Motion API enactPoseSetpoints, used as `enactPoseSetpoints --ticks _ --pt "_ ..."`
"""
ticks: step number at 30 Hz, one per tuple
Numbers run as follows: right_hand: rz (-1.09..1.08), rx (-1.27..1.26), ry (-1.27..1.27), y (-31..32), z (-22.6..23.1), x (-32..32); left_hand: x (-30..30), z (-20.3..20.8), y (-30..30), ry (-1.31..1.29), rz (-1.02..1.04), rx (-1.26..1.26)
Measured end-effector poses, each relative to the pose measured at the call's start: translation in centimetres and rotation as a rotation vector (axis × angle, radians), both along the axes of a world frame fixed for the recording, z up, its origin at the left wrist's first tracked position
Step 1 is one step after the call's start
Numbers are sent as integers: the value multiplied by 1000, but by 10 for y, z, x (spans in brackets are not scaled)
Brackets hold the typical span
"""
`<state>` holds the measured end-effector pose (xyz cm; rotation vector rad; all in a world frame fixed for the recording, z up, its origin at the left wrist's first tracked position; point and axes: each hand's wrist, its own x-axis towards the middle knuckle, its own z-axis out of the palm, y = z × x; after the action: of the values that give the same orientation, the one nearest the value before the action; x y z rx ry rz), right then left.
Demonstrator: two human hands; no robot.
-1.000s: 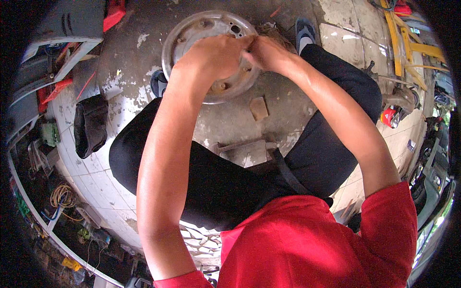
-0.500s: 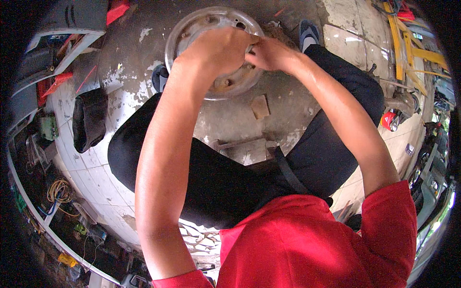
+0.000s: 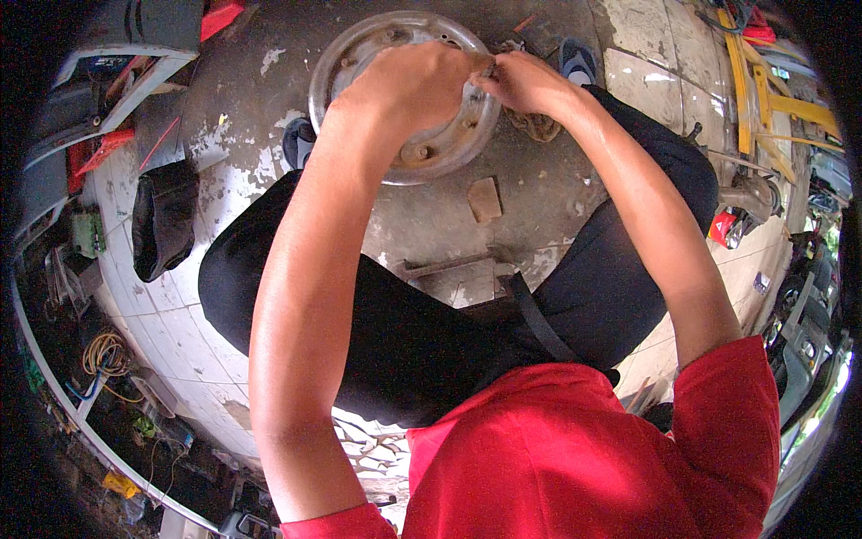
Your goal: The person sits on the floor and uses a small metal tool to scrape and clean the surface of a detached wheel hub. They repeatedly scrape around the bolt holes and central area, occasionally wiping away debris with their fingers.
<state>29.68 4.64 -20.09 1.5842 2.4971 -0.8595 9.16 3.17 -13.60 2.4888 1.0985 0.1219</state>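
A worn metal wheel rim (image 3: 446,146), silvery with rusty patches, lies flat on the floor between my feet. My left hand (image 3: 415,83) is closed above its face, the back of the hand toward me and the fingertips hidden. By the rim's right side my right hand (image 3: 523,83) has its fingers bent and pressed together, close to the left fingertips. A small dark bit shows between the two hands, too small to name. Just beyond the right hand's wrist lies a crumpled brownish bundle (image 3: 539,128).
Nearer me on the floor are a brown flat piece (image 3: 485,199) and a metal bar (image 3: 449,266). A black boot-like item (image 3: 164,220) lies left. Yellow metal framing (image 3: 763,99) stands right, near a red container (image 3: 723,227). Coiled cable (image 3: 108,356) rests far left.
My right hand has shifted slightly up and right, uncovering more of the rim's right edge and the brownish bundle. My left hand stays over the rim, moved only a little.
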Motion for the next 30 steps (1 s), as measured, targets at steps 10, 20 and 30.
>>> enactPoseSetpoints --ticks 10,20,30 --pt "18 -39 72 -7 -3 -4 4 -3 1 66 -23 -57" --pt "43 -60 -37 -7 4 -5 5 -3 1 3 -70 -60" --pt "37 -76 20 -16 -3 0 7 -2 -10 68 -37 -82"
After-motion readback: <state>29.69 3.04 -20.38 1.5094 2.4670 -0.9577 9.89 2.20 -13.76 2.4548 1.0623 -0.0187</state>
